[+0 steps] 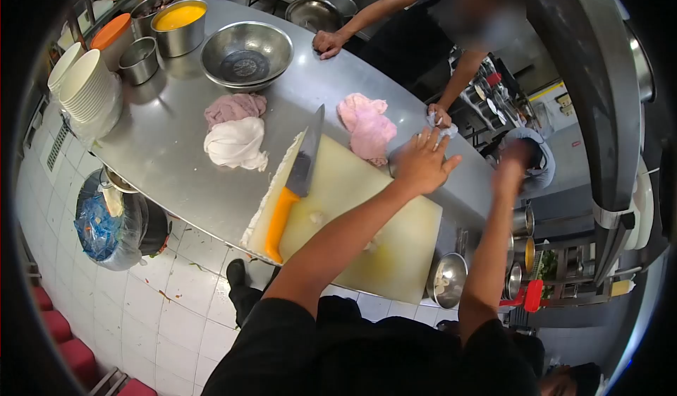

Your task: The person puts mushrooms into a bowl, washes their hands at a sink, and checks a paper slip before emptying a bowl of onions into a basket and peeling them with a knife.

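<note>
Holds left hand over worktop near pink cloth, with grip apart, and holds out right hand, with grip too blurred to tell.

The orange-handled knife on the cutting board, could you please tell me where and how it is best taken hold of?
I would grip the middle of the orange handle from above, on the wearer's side: the knife's handle points toward the wearer, while its broad blade lies pointing away across the cutting board.
</note>
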Demonstrator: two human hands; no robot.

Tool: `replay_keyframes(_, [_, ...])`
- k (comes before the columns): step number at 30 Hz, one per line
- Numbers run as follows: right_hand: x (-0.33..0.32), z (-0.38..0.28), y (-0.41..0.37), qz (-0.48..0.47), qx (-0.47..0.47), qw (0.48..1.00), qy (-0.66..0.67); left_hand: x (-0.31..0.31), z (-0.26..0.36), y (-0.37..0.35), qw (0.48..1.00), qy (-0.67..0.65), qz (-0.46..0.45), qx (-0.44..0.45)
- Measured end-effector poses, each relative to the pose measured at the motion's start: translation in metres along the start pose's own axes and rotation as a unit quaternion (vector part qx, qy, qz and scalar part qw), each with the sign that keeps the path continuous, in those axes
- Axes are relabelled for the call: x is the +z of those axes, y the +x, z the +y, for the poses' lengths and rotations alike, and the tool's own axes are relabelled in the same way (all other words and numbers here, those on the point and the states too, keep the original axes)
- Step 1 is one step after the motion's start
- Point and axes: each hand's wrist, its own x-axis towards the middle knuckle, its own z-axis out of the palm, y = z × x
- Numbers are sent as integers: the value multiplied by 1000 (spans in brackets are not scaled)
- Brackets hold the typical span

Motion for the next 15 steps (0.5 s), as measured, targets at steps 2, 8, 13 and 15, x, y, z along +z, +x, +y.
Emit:
replay_keyframes(2, [-67,-107,-1,312,61,892,320,-15,24,-12,1000,1,-2,3])
replay_keyframes(8, [-5,-228,-199,-25,61,994,-84,-114,29,-123,999,11,3,-35])
replay_keyframes(13, [68,-229,-344,-294,58,940,-163,-120,3,-205,986,146,-20,-73])
replay_keyframes(15, [79,-232,-352,-291,46,941,-169,-111,-7,-219,989,121,-30,-75])
